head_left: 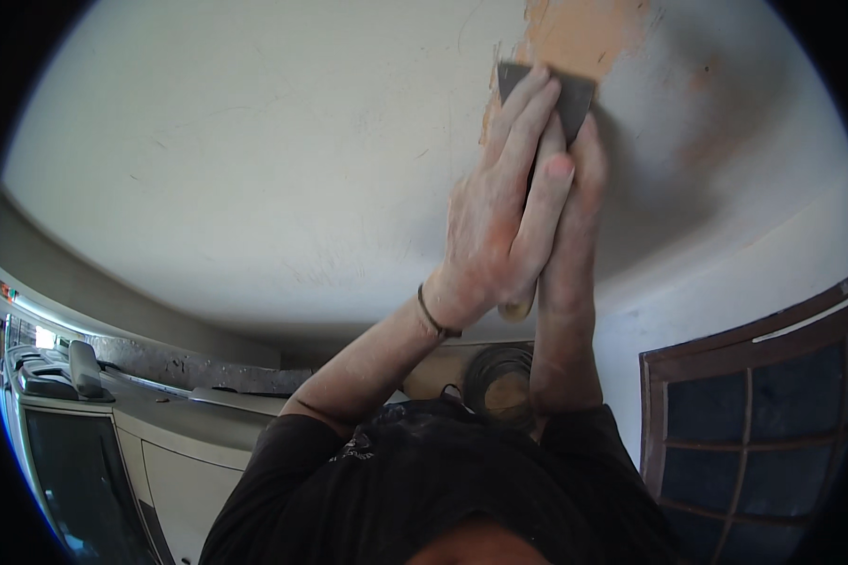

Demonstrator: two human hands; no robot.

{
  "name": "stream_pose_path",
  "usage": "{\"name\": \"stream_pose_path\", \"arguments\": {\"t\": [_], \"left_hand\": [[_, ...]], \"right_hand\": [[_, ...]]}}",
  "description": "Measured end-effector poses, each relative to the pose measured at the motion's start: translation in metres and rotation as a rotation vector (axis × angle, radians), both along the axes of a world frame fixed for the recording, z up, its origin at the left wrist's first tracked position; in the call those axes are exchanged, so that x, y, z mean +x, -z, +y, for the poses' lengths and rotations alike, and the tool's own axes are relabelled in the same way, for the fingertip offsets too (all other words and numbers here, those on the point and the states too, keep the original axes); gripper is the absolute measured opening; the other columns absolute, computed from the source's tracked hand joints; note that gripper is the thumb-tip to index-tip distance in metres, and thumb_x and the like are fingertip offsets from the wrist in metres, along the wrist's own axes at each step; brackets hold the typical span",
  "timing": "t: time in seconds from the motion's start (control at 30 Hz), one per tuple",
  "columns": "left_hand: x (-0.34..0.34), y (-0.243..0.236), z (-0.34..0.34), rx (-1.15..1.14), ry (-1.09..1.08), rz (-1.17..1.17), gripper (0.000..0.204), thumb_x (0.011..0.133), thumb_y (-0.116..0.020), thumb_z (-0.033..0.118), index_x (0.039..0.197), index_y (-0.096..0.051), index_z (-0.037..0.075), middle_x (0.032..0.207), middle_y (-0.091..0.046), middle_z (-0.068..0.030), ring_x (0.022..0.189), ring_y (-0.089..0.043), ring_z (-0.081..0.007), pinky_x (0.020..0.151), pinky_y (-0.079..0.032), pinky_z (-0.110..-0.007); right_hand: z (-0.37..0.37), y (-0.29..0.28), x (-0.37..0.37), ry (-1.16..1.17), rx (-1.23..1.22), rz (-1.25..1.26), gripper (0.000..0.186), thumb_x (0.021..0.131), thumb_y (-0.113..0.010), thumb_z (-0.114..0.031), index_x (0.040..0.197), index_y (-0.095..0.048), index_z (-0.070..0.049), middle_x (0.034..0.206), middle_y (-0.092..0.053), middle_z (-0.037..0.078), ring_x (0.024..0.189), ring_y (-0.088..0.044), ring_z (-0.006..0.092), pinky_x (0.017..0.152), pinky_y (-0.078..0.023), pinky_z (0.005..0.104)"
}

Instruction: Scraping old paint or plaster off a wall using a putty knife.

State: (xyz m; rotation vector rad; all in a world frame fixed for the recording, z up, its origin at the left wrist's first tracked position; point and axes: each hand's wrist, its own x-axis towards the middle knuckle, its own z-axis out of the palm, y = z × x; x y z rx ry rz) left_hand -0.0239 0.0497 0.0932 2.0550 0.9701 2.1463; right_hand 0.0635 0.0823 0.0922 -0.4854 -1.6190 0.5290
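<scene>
Head view: I'm looking up at a white ceiling [254, 141] with both arms raised. My left hand [504, 198] lies flat, fingers together, over a dark scraper blade [575, 94], pressing it against the ceiling. My right hand [575, 217] sits just beside and partly behind the left, closed round the tool's handle [518, 306], whose pale end shows below the palms. The blade's far edge sits at the near rim of an orange patch [579, 33] where the white coat is gone, far and right of centre. A dark band [435, 320] circles my left wrist.

I judge the step to be scraping the coating, with the blade at the boundary of the bare area. The next stroke calls for steady two-handed pressure and a shallow blade angle, so it does not gouge.

Lower right is a dark-framed window [754, 433]; lower left, a pale cabinet [160, 471].
</scene>
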Motion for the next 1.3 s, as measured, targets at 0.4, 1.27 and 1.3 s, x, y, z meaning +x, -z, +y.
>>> {"name": "stream_pose_path", "arguments": {"t": [0.4, 1.27, 1.3], "left_hand": [[0.0, 0.01, -0.004, -0.109, 0.03, -0.063, 0.051, 0.105, -0.038, 0.022, 0.145, -0.041, -0.01, 0.152, -0.039, -0.0302, 0.141, -0.04, -0.0442, 0.116, -0.034, -0.045], [0.005, -0.007, 0.003, 0.017, 0.046, -0.065, 0.051, 0.106, -0.038, 0.024, 0.144, -0.042, -0.011, 0.149, -0.043, -0.0306, 0.138, -0.044, -0.0438, 0.114, -0.035, -0.043], [0.002, -0.007, 0.002, -0.022, 0.018, -0.052, 0.051, 0.106, -0.038, 0.024, 0.143, -0.042, -0.01, 0.149, -0.043, -0.0306, 0.138, -0.044, -0.0435, 0.114, -0.034, -0.043]], "right_hand": [[0.001, -0.004, -0.004, -0.053, -0.192, 0.052, 0.031, 0.103, -0.052, -0.025, 0.121, -0.05, 0.001, 0.102, -0.062, 0.012, 0.092, -0.06, 0.0202, 0.08, -0.05, 0.0346], [-0.006, -0.022, -0.005, 0.046, 0.061, 0.089, 0.031, 0.103, -0.054, -0.026, 0.114, -0.05, 0.002, 0.094, -0.062, 0.012, 0.084, -0.06, 0.0191, 0.073, -0.05, 0.0365], [-0.007, -0.024, -0.007, -0.018, -0.023, 0.121, 0.03, 0.103, -0.054, -0.026, 0.112, -0.049, 0.002, 0.093, -0.062, 0.012, 0.084, -0.06, 0.0193, 0.073, -0.05, 0.0367]]}}
